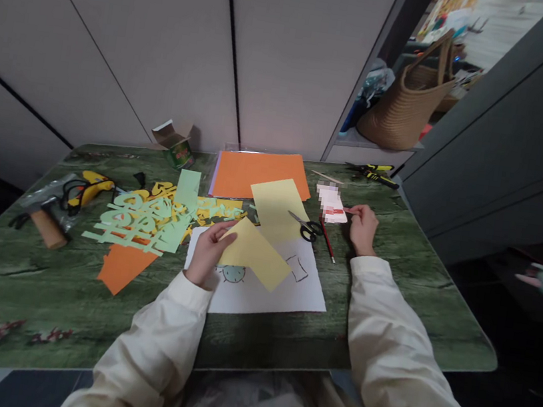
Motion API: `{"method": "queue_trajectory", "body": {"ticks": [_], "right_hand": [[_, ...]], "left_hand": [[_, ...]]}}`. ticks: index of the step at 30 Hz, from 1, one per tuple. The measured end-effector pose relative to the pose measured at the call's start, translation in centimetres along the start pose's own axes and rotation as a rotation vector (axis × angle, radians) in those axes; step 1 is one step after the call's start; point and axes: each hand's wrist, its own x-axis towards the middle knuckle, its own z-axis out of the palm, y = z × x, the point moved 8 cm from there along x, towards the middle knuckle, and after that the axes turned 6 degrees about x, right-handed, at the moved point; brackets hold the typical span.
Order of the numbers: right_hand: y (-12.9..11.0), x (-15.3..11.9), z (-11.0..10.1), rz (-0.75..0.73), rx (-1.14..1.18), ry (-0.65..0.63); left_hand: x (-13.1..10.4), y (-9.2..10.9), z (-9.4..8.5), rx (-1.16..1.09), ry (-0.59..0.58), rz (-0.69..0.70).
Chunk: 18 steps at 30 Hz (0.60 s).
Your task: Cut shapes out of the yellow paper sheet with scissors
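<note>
My left hand (pixel 209 252) is closed on the edge of a pale yellow piece of paper (pixel 255 255), tilted above a white drawing sheet (pixel 262 303). The sheet bears a round blue-green drawing (pixel 233 273) and a black-outlined shape (pixel 299 268). Over to the right, my right hand (pixel 363 228) pinches one end of a thin red strip-like thing (pixel 342 211), whose kind I cannot make out. It lies across a blurred pale card (pixel 330 198). Between my hands are black-handled scissors (pixel 310 230), resting on another yellow sheet (pixel 279 204), and a dark red pencil (pixel 328 242).
Green and yellow cut paper scraps (pixel 141 215) pile at the left, with orange paper (pixel 126 267) below. A wooden-handled tool (pixel 49 226), a green box (pixel 178 150), orange sheets (pixel 260 172) and yellow-black pliers (pixel 374 173) lie around. A woven bag (pixel 403 111) stands on a shelf.
</note>
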Motion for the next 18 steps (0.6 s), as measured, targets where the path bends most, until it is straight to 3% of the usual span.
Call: {"method": "queue_trajectory", "body": {"ticks": [4,18], "right_hand": [[0.2,0.0,-0.6,0.059,0.024,0.081],[0.1,0.1,0.5,0.024,-0.016,-0.027]], "left_hand": [[0.0,0.1,0.1,-0.008,0.000,-0.002],[0.1,-0.1,-0.1,0.000,0.011,0.014]]}}
